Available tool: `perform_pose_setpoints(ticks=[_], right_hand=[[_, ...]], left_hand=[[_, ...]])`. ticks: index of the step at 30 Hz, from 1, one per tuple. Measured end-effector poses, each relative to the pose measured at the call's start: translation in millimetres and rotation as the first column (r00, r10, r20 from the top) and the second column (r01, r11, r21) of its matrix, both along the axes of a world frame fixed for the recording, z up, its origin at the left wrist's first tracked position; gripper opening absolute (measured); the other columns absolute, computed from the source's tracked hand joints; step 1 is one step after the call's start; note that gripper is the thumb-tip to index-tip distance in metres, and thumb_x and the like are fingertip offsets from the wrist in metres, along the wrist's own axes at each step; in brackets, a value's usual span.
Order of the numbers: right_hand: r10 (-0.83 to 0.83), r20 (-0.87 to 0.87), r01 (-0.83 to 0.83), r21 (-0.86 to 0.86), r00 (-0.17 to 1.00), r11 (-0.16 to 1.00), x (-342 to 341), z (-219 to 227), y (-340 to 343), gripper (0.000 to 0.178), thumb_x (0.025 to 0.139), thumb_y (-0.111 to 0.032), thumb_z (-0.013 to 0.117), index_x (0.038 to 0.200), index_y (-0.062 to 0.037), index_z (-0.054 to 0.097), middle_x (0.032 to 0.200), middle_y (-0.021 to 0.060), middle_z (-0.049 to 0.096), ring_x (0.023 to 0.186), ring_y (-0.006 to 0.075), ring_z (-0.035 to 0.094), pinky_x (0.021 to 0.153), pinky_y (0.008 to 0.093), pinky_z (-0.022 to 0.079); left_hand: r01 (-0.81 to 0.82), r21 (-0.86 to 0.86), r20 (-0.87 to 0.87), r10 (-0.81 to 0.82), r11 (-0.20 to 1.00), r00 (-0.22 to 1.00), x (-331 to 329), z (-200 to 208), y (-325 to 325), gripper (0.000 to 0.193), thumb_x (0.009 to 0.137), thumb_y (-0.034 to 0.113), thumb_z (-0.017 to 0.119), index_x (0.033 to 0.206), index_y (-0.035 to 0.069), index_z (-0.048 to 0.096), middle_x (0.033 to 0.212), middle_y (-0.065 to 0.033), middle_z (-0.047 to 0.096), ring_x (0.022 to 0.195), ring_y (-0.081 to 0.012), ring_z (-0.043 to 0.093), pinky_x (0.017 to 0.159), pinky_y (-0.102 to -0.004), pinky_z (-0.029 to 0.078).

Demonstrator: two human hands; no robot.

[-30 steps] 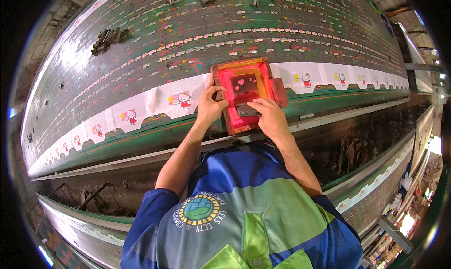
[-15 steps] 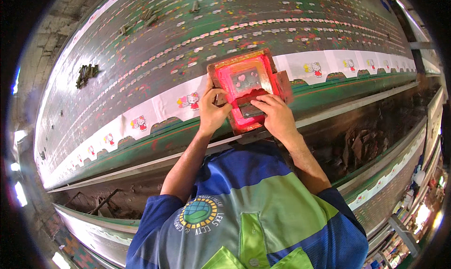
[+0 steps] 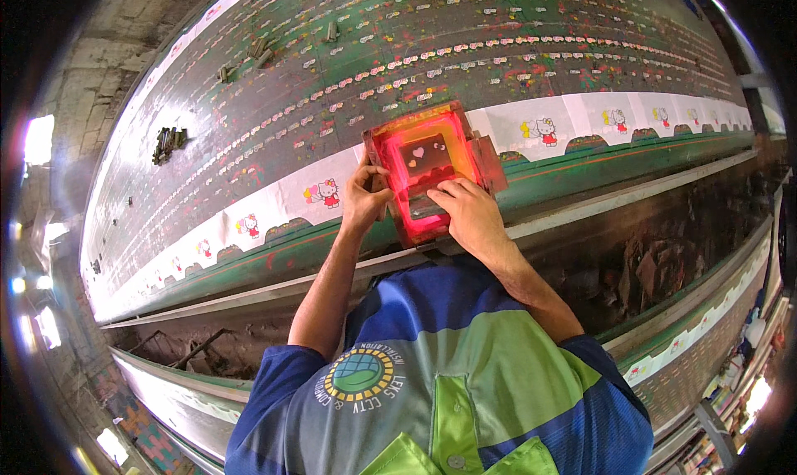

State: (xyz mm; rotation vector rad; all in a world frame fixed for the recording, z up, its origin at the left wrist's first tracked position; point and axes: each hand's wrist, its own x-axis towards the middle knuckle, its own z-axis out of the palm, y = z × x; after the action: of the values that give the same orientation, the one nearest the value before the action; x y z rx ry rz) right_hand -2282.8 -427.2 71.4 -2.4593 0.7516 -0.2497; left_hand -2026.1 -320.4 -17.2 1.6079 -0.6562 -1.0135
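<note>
A small printing screen (image 3: 383,135), its wooden frame smeared red and orange, lies over the white printed strip (image 3: 274,194) along the near edge of the long table. Through its mesh window (image 3: 428,150) a few pale heart shapes show, with red ink pooled below them. My left hand (image 3: 365,194) is closed on the frame's left side, thumb and fingers bent together. Inside the frame, at its near end, my right hand (image 3: 470,214) presses its fingers onto a dark flat squeegee (image 3: 427,208). The squeegee's right part is hidden under those fingers.
Cartoon cat figures repeat along the strip, including one right of the frame (image 3: 541,132). Small dark metal pieces (image 3: 169,143) lie on the ink-specked tabletop (image 3: 274,102). A metal rail (image 3: 573,214) edges the near side, with a dark trough (image 3: 647,259) beyond it.
The whole view has shifted slightly. The screen stays between the same two printed figures, with both hands on it as before. Its mesh window looks darker now.
</note>
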Motion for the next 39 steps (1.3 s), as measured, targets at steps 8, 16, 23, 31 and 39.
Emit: perform_pose_setpoints(ticks=[8,16,23,31,39], right_hand=[[0.088,-0.015,-0.086,0.119,0.996,0.989,24,-7,-41,0.036,0.088,-0.004,0.075,0.122,-0.0133,0.081,0.115,0.0106,0.078,0.116,0.0366,0.072,0.100,0.0507,0.060],[0.060,-0.115,-0.048,0.105,0.992,0.993,101,-6,-110,0.038,0.089,0.001,0.072,0.123,-0.0117,0.083,0.118,0.0161,0.081,0.115,0.0410,0.074,0.099,0.0529,0.059],[0.020,-0.061,-0.016,0.069,0.998,0.997,32,-1,-26,0.045,0.087,0.003,0.069,0.128,-0.0106,0.082,0.124,0.0128,0.078,0.120,0.0381,0.071,0.106,0.0495,0.058],[-0.007,-0.011,0.007,0.012,1.000,1.000,7,10,-3,0.053,0.084,0.008,0.066,0.132,-0.0085,0.080,0.130,0.0102,0.077,0.125,0.0335,0.069,0.111,0.0447,0.057],[0.013,0.029,-0.013,-0.009,0.999,1.000,-93,21,-90,0.055,0.083,0.008,0.064,0.133,-0.0077,0.079,0.133,0.0100,0.076,0.127,0.0342,0.068,0.112,0.0454,0.056]], left_hand=[[-0.008,0.159,0.028,0.004,0.987,1.000,-14,30,-6,0.032,0.076,-0.006,0.074,0.108,-0.001,0.072,0.164,-0.0062,0.060,0.100,-0.0107,0.069,0.077,-0.0271,0.055],[0.034,0.001,0.284,-0.033,0.999,0.958,-12,24,-5,0.036,0.078,0.010,0.077,0.111,-0.003,0.074,0.146,-0.0199,0.072,0.125,-0.0351,0.074,0.104,-0.0393,0.056],[0.056,-0.070,0.290,-0.033,0.996,0.956,-8,17,1,0.037,0.076,0.009,0.080,0.111,-0.002,0.075,0.176,-0.0264,0.046,0.150,-0.0377,0.061,0.114,-0.0393,0.052],[0.040,-0.031,0.371,-0.026,0.999,0.928,-18,29,-6,0.032,0.076,0.003,0.080,0.107,-0.001,0.074,0.180,-0.0243,0.042,0.158,-0.0357,0.055,0.119,-0.0381,0.050],[0.056,-0.279,0.473,0.086,0.959,0.877,-120,41,-86,0.025,0.076,0.000,0.080,0.100,0.006,0.076,0.178,-0.0339,0.036,0.164,-0.0440,0.042,0.124,-0.0453,0.047]])
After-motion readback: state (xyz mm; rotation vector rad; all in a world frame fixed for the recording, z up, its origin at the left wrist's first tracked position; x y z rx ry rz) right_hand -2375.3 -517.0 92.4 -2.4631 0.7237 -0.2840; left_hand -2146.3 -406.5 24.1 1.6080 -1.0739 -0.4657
